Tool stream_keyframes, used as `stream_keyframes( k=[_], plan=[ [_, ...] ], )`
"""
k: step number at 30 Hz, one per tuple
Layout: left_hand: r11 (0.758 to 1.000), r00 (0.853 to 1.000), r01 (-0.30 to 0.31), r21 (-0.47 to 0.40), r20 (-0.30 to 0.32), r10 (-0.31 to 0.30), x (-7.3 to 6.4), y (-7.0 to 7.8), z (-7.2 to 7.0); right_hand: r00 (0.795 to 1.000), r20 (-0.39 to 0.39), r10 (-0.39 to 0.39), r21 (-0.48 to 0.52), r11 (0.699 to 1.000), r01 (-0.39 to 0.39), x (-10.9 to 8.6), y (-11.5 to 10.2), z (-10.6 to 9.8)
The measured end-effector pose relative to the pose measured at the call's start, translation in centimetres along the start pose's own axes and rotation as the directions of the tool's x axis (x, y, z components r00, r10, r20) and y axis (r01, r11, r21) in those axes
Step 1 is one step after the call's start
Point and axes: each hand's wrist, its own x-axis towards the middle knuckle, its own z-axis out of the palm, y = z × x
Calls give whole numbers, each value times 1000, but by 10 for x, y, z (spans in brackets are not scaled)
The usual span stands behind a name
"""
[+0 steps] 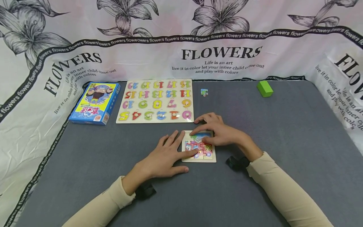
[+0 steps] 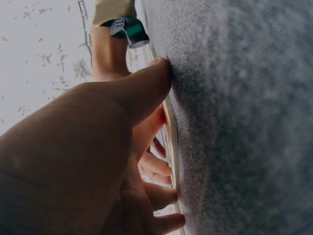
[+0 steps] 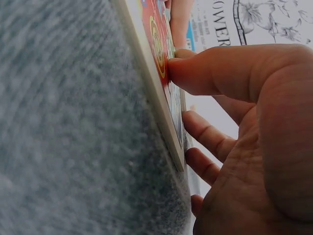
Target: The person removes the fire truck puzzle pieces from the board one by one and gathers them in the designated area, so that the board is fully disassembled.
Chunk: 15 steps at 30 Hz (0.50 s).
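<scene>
A small jigsaw puzzle (image 1: pixel 205 156) in a pale wooden frame lies flat on the grey table, its picture pink, red and blue. My left hand (image 1: pixel 165 157) reaches over its left side. The left index finger lies straight across the picture, while the thumb rests on the table below the frame. From the right comes my right hand (image 1: pixel 224 132), its thumb (image 3: pixel 195 73) pressing on the picture and its index fingertip near the top left corner. Part of the picture is hidden under the fingers. A loose jigsaw piece (image 1: pixel 204 92), blue and green, lies farther back.
Behind the hands lies a number board (image 1: pixel 154 121) with colourful digits, close to the right fingertips. A blue and yellow box (image 1: pixel 93 102) stands left of it. Toward the back right sits a green block (image 1: pixel 265 89). A flower-print cloth (image 1: pixel 153 60) rises along the table's back edge.
</scene>
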Motion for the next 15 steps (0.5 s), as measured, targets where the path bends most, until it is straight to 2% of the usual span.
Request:
stream_keyframes(
  k=[15],
  plan=[
    [1000,1000,9,-9,-7,-9,0,1,1,1000,-4,9,-10,1000,-9,1,2,3]
  ],
)
